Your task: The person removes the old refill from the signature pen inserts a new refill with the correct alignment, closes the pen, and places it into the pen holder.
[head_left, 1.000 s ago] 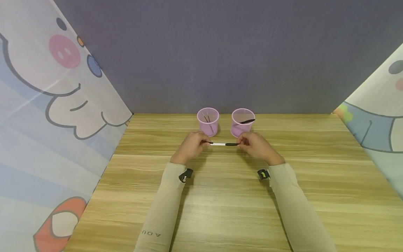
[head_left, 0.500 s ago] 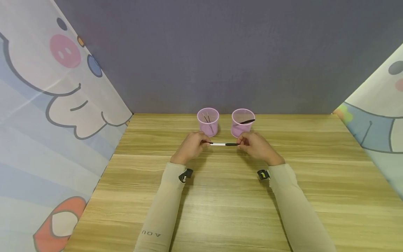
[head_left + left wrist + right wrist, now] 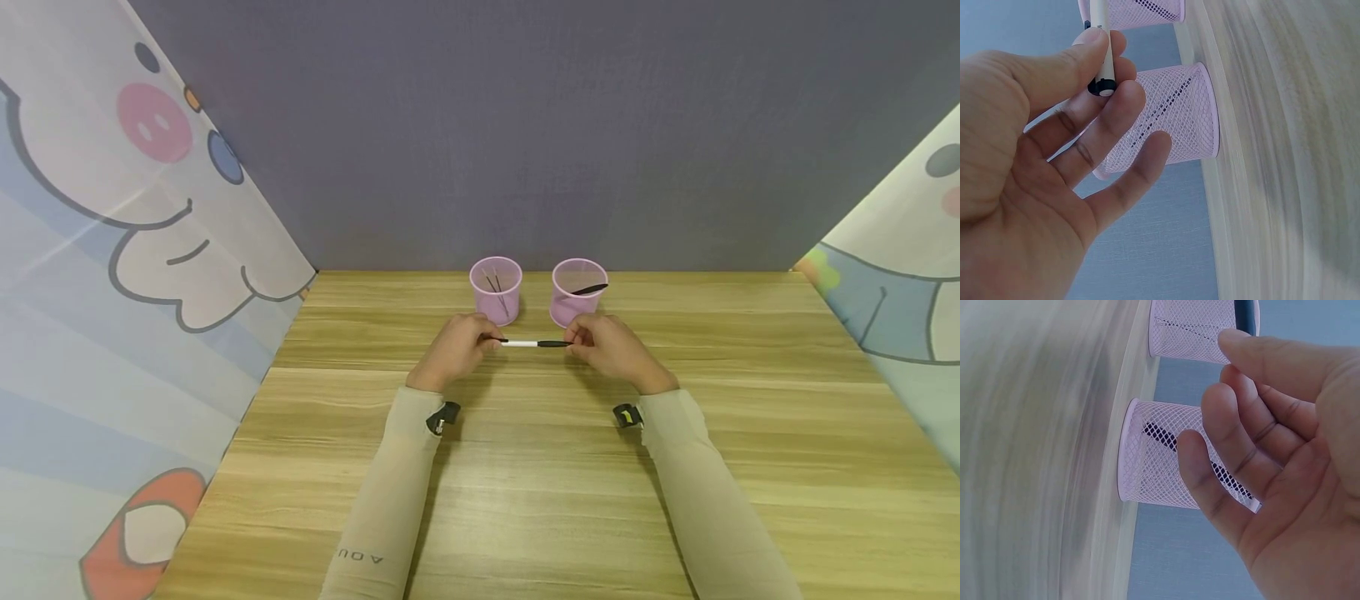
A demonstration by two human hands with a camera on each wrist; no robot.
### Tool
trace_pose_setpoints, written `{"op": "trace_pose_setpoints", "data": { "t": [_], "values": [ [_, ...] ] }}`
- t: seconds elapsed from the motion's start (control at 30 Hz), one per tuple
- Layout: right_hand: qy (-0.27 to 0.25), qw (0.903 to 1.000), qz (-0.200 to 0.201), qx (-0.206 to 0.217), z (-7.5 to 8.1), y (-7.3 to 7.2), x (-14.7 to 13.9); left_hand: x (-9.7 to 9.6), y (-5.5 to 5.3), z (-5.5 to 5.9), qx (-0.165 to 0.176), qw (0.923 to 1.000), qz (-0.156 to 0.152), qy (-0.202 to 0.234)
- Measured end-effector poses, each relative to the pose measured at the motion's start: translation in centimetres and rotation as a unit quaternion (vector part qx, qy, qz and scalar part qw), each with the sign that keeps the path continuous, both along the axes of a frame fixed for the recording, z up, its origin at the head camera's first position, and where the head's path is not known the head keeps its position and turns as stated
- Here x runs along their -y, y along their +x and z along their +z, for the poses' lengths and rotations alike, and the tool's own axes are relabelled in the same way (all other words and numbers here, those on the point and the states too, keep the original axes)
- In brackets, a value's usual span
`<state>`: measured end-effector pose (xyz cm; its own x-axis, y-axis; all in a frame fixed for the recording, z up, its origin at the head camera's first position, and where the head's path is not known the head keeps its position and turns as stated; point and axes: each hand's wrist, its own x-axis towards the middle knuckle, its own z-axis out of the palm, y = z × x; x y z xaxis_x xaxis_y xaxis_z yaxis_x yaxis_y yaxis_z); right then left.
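Observation:
Level over the table, a pen [image 3: 519, 343] with a white barrel and a black right part spans the gap between the two hands. The left hand [image 3: 455, 348] pinches its left end between thumb and fingers; the left wrist view shows a black end plug and clip there. On the other side, the right hand [image 3: 617, 348] pinches the black end, its tip hidden by the fingers. Close behind the hands stand two pink mesh pen cups. The left cup [image 3: 510, 306] contains thin dark sticks; the right cup [image 3: 567, 312] has a black, pen-like object [image 3: 591, 289] leaning over its rim.
The wood-grain table [image 3: 540, 500] meets a grey panel [image 3: 555, 142] just behind the cups. Cartoon-printed sheets [image 3: 67, 275] flank the table on the left and right. Both wrists wear small black devices [image 3: 627, 415].

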<state>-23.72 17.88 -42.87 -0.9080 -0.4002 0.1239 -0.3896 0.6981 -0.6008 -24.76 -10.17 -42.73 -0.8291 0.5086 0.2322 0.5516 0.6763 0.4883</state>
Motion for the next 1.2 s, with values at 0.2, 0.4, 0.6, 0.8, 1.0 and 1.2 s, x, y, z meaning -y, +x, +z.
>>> {"op": "trace_pose_setpoints", "data": {
  "t": [0.2,0.4,0.6,0.8,1.0,1.2],
  "values": [
    [0.001,1.0,-0.004,0.009,0.08,0.03,0.02,-0.07,0.02,0.11,-0.002,1.0,-0.001,-0.001],
    [-0.004,0.9999,-0.001,0.012,-0.04,0.04,-0.01,-0.05,-0.03,0.05,-0.005,1.0,-0.003,-0.002],
    [-0.017,0.9997,0.004,0.015,-0.26,-0.04,-0.1,-0.1,-0.02,0.13,-0.002,1.0,-0.003,-0.002],
    [-0.029,0.9991,0.014,0.027,-0.09,0.12,-0.24,-0.08,0.02,0.21,0.002,1.0,-0.002,-0.007],
    [-0.023,0.999,0.019,0.033,-0.17,-0.02,-0.41,-0.05,0.09,0.29,0.004,1.0,0.0,-0.004],
    [-0.024,0.9986,0.024,0.039,-0.08,-0.08,-0.47,-0.01,0.09,0.29,-0.001,1.0,-0.004,-0.004]
  ]
}}
